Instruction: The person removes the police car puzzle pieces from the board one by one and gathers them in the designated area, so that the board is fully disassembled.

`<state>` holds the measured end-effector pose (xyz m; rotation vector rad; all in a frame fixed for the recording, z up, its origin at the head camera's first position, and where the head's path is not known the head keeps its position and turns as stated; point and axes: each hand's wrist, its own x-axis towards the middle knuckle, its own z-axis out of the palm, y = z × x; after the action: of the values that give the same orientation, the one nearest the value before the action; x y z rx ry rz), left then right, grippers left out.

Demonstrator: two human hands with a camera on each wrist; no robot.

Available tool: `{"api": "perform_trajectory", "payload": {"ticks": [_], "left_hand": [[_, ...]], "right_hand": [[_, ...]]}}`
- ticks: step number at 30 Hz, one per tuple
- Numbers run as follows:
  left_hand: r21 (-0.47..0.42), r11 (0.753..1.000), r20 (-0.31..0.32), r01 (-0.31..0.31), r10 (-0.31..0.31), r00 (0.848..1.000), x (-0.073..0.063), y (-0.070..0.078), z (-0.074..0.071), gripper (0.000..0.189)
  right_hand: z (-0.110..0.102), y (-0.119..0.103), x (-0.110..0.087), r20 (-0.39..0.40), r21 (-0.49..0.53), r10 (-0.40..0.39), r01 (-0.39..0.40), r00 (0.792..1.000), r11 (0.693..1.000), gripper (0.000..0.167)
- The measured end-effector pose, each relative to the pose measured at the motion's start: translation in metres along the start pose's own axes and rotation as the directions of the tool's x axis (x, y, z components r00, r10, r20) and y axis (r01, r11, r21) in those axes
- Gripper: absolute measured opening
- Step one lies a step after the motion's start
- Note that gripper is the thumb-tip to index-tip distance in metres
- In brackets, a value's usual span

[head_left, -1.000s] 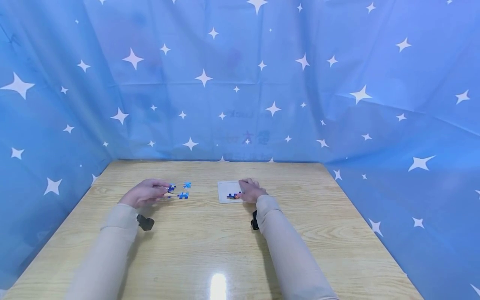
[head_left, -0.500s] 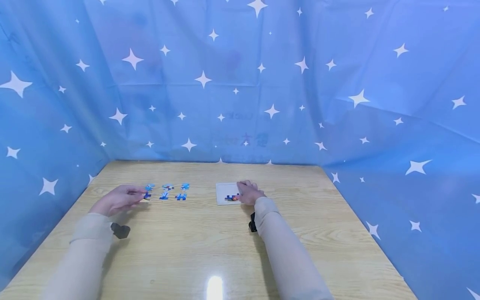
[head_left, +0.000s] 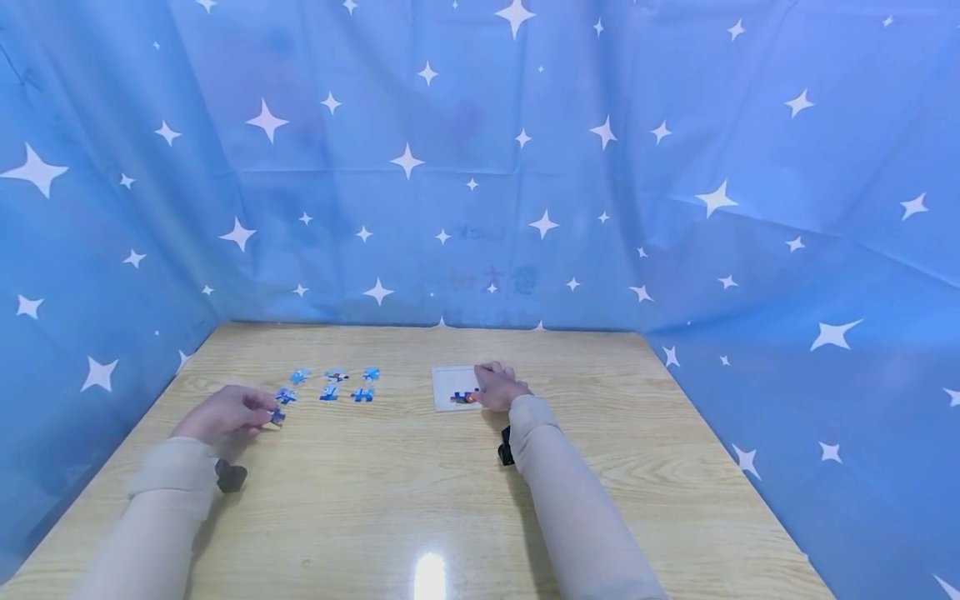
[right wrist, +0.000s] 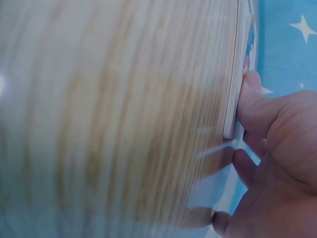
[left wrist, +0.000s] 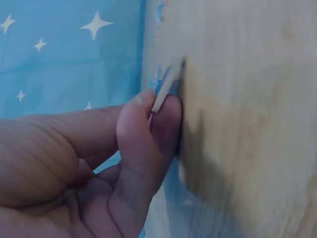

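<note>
My left hand (head_left: pixel 225 412) pinches a dark blue jigsaw piece (head_left: pixel 277 415) between thumb and fingers, low over the table. Its pale edge shows tilted in the left wrist view, where the fingertips (left wrist: pixel 166 119) are close to the wood. Just beyond it lies a blue jigsaw piece (head_left: pixel 286 396), part of a group set out in two rows. Further right, my right hand (head_left: pixel 501 386) holds the right side of a white puzzle tray (head_left: pixel 450 379), covering that part. The thumb (right wrist: pixel 252 82) rests on its top. Joined dark and orange pieces (head_left: pixel 463 397) sit at the tray's near edge.
Several more loose pieces, among them one at the row's right end (head_left: pixel 363 395), lie between hand and tray. The wooden table (head_left: pixel 375 500) ends at a blue star-patterned curtain (head_left: pixel 450 250) behind and at the sides.
My left hand has moved left, then a little nearer, uncovering the pieces in the rows and carrying one piece. The right hand keeps its place on the tray; the head view has shifted slightly.
</note>
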<state>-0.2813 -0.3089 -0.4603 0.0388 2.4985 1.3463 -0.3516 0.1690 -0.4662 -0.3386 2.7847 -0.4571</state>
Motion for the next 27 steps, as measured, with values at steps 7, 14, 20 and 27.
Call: {"api": "perform_trajectory", "payload": {"ticks": [7,14,20,27], "left_hand": [[0.139,0.99,-0.067,-0.022,0.031,0.997,0.003,0.005,0.005,0.025],[0.416,0.908,-0.23,0.06,0.041,0.972,0.0,0.013,0.012,0.024],[0.392,0.917,-0.259,0.078,0.029,0.965,-0.005,0.014,0.013,0.028],[0.333,0.941,-0.199,0.062,0.006,0.98,-0.006,0.013,0.01,0.035]], "right_hand": [[0.001,0.001,0.002,0.0,-0.008,0.011,-0.011,1.0,1.0,0.065],[0.001,0.001,0.0,0.009,-0.01,0.002,-0.002,1.0,1.0,0.065],[-0.001,0.0,0.0,-0.005,0.01,0.007,-0.007,1.0,1.0,0.064],[0.001,0.001,0.0,0.002,0.015,0.009,-0.009,1.0,1.0,0.064]]}}
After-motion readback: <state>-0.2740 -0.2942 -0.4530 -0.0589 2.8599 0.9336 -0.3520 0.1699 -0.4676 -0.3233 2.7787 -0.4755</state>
